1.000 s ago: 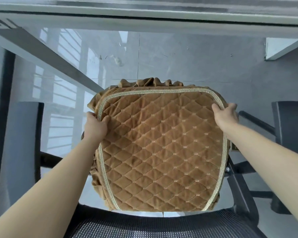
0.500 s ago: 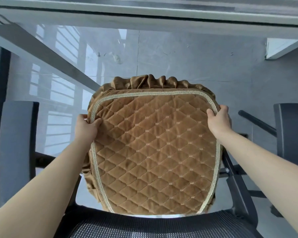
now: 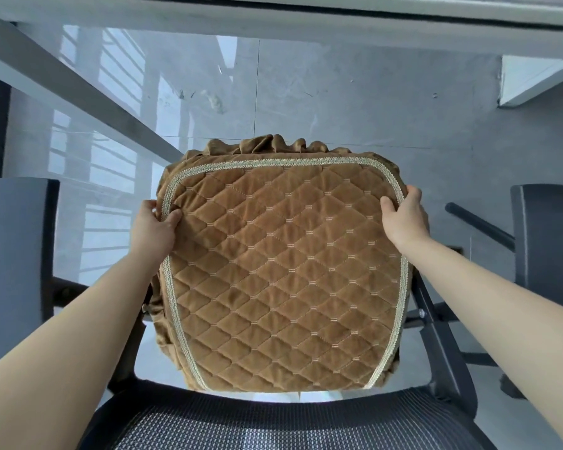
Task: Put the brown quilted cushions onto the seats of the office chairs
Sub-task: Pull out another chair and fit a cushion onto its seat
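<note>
A brown quilted cushion with beige braid trim and a ruffled skirt fills the middle of the head view, lying over an office chair's seat, which it hides. My left hand grips its left edge near the far corner, thumb on top. On the opposite side my right hand pinches the right edge. The chair's black mesh backrest runs along the bottom of the frame. Black armrest supports show on either side of the cushion.
A grey padded chair part stands at the left and another dark chair at the right. The pale edge of a desk crosses the top. Glossy grey floor tiles lie beyond the cushion.
Both hands have drawn the cushion nearer and lower over the seat. Its far ruffled edge now shows more, and the side skirts hang down around the seat's edges.
</note>
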The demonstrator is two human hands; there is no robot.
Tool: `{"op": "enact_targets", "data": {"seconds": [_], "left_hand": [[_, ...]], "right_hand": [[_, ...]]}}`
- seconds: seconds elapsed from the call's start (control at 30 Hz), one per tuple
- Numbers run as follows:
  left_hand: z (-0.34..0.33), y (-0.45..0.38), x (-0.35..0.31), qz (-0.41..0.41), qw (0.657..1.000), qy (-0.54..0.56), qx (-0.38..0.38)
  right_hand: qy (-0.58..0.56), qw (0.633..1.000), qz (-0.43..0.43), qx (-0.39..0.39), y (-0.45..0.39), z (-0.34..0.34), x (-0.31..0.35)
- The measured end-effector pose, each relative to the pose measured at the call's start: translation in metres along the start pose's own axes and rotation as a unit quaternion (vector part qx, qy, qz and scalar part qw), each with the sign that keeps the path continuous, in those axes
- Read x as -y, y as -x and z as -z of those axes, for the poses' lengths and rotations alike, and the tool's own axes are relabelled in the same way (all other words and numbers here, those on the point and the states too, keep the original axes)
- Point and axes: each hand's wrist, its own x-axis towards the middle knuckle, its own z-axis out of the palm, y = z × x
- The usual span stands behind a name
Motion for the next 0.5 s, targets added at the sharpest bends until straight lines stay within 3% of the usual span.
{"op": "enact_targets", "data": {"seconds": [0.27, 0.4, 0.5], "left_hand": [[-0.005, 0.022, 0.002, -0.021, 0.998, -0.026, 0.045], [-0.009, 0.056, 0.014, 0.003, 0.99, -0.136, 0.033], [-0.011, 0.09, 0.026, 0.009, 0.983, -0.168, 0.073]], "right_hand": [[-0.005, 0.999, -0.039, -0.002, 0.006, 0.001, 0.002], [0.038, 0.999, -0.015, 0.023, 0.024, 0.005, -0.004], [0.04, 0.998, -0.021, 0.054, 0.05, 0.009, -0.015]]}}
